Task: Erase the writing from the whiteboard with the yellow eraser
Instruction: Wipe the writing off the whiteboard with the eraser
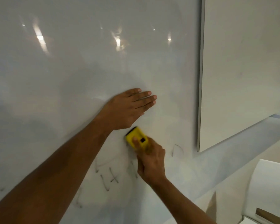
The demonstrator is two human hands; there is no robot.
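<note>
- The left hand [127,109] lies flat on the whiteboard [87,70], arm stretched up from the lower left, fingers [145,98] straight, together and holding nothing.
- The right hand [152,164] reaches up from the lower right, its fingers closed around the yellow eraser [136,137].
- The eraser is pressed to the board just below the left palm.
- Faint smeared writing [110,178] remains below and left of the right fingers; one stroke [177,150] lies to their right.

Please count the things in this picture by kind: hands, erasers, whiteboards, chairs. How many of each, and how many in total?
Hands: 2, the left hand and the right hand
Erasers: 1, the yellow eraser
Whiteboards: 1, the whiteboard
Chairs: 1, the white chair
Total: 5
</note>
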